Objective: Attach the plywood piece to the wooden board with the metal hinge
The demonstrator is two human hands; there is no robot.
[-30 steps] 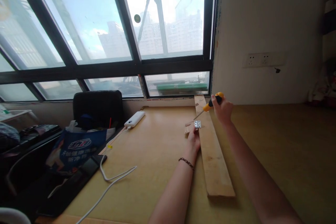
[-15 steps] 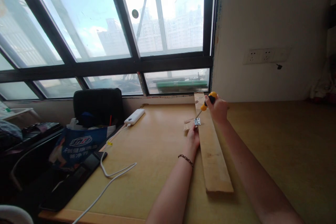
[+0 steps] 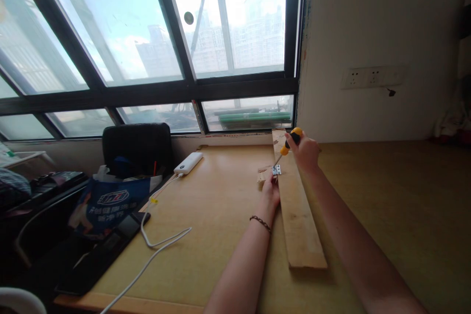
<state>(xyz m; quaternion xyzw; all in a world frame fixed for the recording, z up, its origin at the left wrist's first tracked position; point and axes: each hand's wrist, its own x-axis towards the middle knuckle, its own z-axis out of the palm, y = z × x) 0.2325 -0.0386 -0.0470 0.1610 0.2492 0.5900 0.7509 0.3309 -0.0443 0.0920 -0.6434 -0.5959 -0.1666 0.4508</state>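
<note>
My right hand (image 3: 307, 152) is closed around the yellow-and-black handle of a screwdriver (image 3: 284, 147). The tool slants down to the left, its tip at a small metal hinge (image 3: 276, 170). That hinge bridges a long wooden board (image 3: 300, 216) and a small wood block (image 3: 262, 175) at its left side. My left hand (image 3: 271, 192) grips the block from the near side, thumb by the hinge; its other fingers are mostly hidden. The board lies lengthwise on the table, pointing toward the window.
A white power bank (image 3: 189, 163) with a white cable (image 3: 165, 250) lies on the table (image 3: 221, 235) to the left. Beyond the left edge stand a black chair (image 3: 137, 149) and a blue bag (image 3: 110, 203). The window and wall border the far side.
The screwdriver handle and my right hand have shifted very slightly. My left hand, the board and the hinge look almost unmoved.
</note>
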